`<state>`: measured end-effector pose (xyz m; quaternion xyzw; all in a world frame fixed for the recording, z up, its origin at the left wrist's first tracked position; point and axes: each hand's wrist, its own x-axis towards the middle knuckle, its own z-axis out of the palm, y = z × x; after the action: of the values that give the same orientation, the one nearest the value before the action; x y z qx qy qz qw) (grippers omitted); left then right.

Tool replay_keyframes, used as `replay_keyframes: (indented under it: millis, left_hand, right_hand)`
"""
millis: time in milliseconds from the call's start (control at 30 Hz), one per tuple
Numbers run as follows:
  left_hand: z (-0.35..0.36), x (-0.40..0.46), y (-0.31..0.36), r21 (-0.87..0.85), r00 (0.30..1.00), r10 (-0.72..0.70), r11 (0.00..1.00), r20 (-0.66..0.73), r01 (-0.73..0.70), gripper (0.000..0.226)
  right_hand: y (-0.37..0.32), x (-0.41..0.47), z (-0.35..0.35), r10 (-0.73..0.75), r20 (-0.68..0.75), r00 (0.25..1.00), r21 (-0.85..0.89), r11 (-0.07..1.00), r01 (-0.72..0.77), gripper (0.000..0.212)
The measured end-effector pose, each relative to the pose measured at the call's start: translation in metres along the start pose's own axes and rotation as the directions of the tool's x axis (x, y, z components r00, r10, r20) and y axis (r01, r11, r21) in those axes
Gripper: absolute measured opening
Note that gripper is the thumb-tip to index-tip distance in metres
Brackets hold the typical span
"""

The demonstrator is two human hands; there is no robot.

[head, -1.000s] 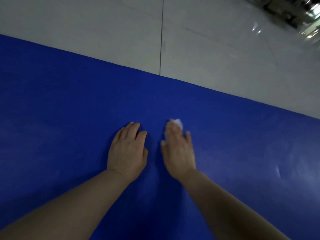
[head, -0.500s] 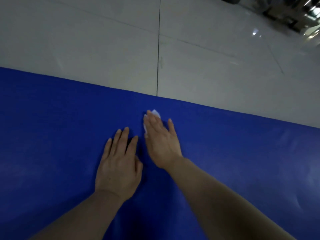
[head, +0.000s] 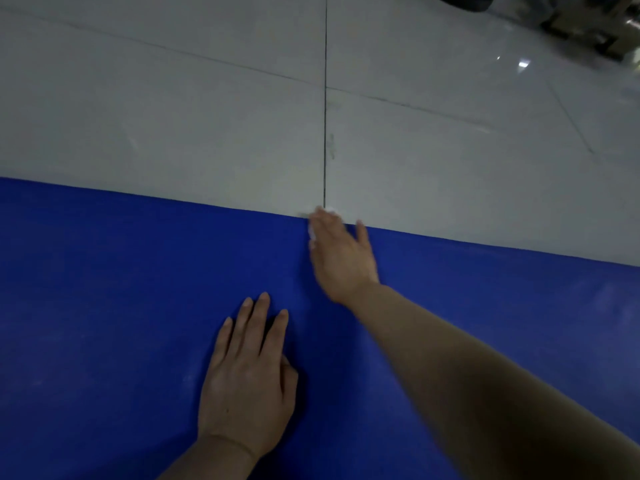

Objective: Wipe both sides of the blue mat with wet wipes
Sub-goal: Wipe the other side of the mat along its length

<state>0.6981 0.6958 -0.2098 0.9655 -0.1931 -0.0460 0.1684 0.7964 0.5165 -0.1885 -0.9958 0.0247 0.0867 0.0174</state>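
A large blue mat (head: 104, 306) lies flat on the floor and fills the lower half of the head view. My right hand (head: 341, 254) is stretched out to the mat's far edge, fingers straight, pressing a white wet wipe (head: 311, 232) onto the mat. Only small bits of the wipe peek out at the fingertips and along the hand's left side. My left hand (head: 247, 379) rests flat on the mat nearer to me, fingers straight and spread, holding nothing.
Pale grey floor tiles (head: 173, 116) with dark joints lie beyond the mat's far edge. Dark objects (head: 571, 19) stand at the top right corner, well away from the mat.
My right hand has slid the wipe away from me, from the middle of the mat to its far edge. My left hand has stayed flat on the mat, its fingers now straighter.
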Motion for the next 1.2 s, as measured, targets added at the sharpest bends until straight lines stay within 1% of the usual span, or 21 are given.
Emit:
replay_keyframes:
  millis: [100, 133, 167, 267, 333, 400, 500, 600, 633, 667, 733, 767, 833, 933, 1000, 1033, 1067, 1100, 1133, 1167, 1200]
  left_hand:
    - [0.000, 0.000, 0.000, -0.006, 1.000, -0.003, 1.000, 0.005, 0.003, 0.059]
    - [0.000, 0.000, 0.001, -0.005, 1.000, -0.004, 1.000, 0.009, 0.004, 0.059]
    - [0.000, 0.000, 0.000, 0.002, 1.000, -0.006, 1.000, 0.018, 0.006, 0.059]
    - [-0.001, 0.001, -0.001, 0.005, 0.999, -0.006, 1.000, 0.040, 0.006, 0.061]
    - [-0.002, 0.001, 0.000, 0.006, 0.999, -0.006, 1.000, 0.037, 0.005, 0.060]
    - [-0.002, 0.002, 0.000, 0.002, 1.000, -0.007, 1.000, 0.030, 0.007, 0.059]
    - [-0.002, 0.002, 0.002, 0.001, 1.000, -0.002, 1.000, 0.000, 0.002, 0.058]
    - [0.000, 0.001, 0.002, 0.000, 1.000, -0.002, 1.000, -0.007, 0.002, 0.056]
    - [0.001, 0.001, 0.002, 0.003, 1.000, -0.002, 1.000, -0.009, 0.002, 0.056]
    - [0.001, 0.001, 0.003, 0.004, 1.000, -0.005, 1.000, -0.005, 0.005, 0.057]
    - [-0.001, 0.001, 0.002, 0.002, 1.000, -0.009, 1.000, 0.001, 0.009, 0.057]
    - [-0.001, 0.002, 0.001, 0.004, 1.000, -0.009, 1.000, 0.000, 0.009, 0.057]
    - [-0.002, 0.001, 0.002, 0.012, 1.000, -0.005, 1.000, -0.005, 0.005, 0.056]
    - [-0.001, 0.001, 0.002, 0.020, 1.000, -0.008, 1.000, -0.015, 0.008, 0.056]
    - [0.000, 0.002, 0.002, 0.027, 1.000, -0.010, 1.000, -0.016, 0.011, 0.056]
    - [0.001, 0.002, 0.002, 0.031, 1.000, -0.011, 0.999, -0.019, 0.012, 0.056]
    - [0.001, 0.002, 0.002, 0.035, 1.000, -0.009, 0.999, -0.023, 0.010, 0.056]
    - [0.001, 0.002, 0.003, 0.038, 1.000, -0.008, 0.999, -0.023, 0.009, 0.056]
    - [0.000, 0.001, 0.003, 0.041, 1.000, -0.009, 0.999, -0.020, 0.010, 0.056]
    - [-0.001, 0.001, 0.002, 0.041, 1.000, -0.010, 0.999, -0.017, 0.011, 0.056]
    - [-0.002, 0.001, 0.002, 0.043, 1.000, -0.009, 0.999, -0.017, 0.010, 0.057]
  right_hand:
    - [0.034, -0.006, -0.001, 0.274, 0.010, 0.962, -0.018, 0.962, -0.274, 0.052]
    - [0.030, -0.005, -0.002, 0.298, -0.013, 0.954, -0.018, 0.954, -0.298, 0.052]
    - [0.016, -0.002, -0.002, 0.257, -0.045, 0.965, -0.001, 0.966, -0.257, 0.052]
    - [-0.025, 0.004, -0.001, -0.062, -0.011, 0.998, 0.057, 0.996, 0.063, 0.052]
    - [-0.019, 0.004, -0.004, -0.136, 0.020, 0.991, 0.010, 0.991, 0.136, 0.053]
    - [0.014, -0.003, -0.003, -0.080, 0.017, 0.997, -0.059, 0.995, 0.080, 0.053]
    - [0.069, -0.023, -0.003, 0.111, 0.017, 0.994, -0.064, 0.992, -0.110, 0.053]
    - [0.074, -0.027, -0.004, 0.292, 0.002, 0.957, -0.135, 0.948, -0.289, 0.053]
    - [0.062, -0.022, -0.004, 0.285, -0.027, 0.958, -0.138, 0.948, -0.286, 0.052]
    - [0.047, -0.018, -0.002, 0.225, -0.042, 0.973, -0.112, 0.967, -0.228, 0.051]
    - [0.017, -0.014, 0.005, 0.035, -0.051, 0.998, -0.022, 0.999, -0.036, 0.050]
    - [0.011, -0.015, 0.007, -0.017, -0.056, 0.998, 0.013, 1.000, 0.017, 0.050]
    - [0.023, -0.022, 0.007, -0.025, -0.092, 0.995, -0.002, 1.000, 0.025, 0.051]
    - [0.073, -0.037, -0.002, 0.137, -0.055, 0.989, -0.089, 0.986, -0.141, 0.051]
    - [0.096, -0.044, -0.006, 0.326, -0.015, 0.945, -0.046, 0.944, -0.327, 0.049]
    - [0.093, -0.046, -0.011, 0.401, -0.028, 0.916, 0.005, 0.916, -0.401, 0.048]
    - [0.082, -0.045, -0.012, 0.404, -0.074, 0.912, 0.048, 0.914, -0.402, 0.047]
    - [0.066, -0.042, -0.013, 0.376, -0.001, 0.927, -0.022, 0.926, -0.376, 0.046]
    - [0.050, -0.043, -0.009, 0.236, 0.031, 0.971, -0.115, 0.966, -0.231, 0.047]
    - [0.038, -0.047, 0.001, 0.108, 0.022, 0.994, -0.116, 0.988, -0.104, 0.050]
    - [0.033, -0.054, 0.009, 0.039, -0.017, 0.999, -0.002, 0.999, -0.039, 0.053]
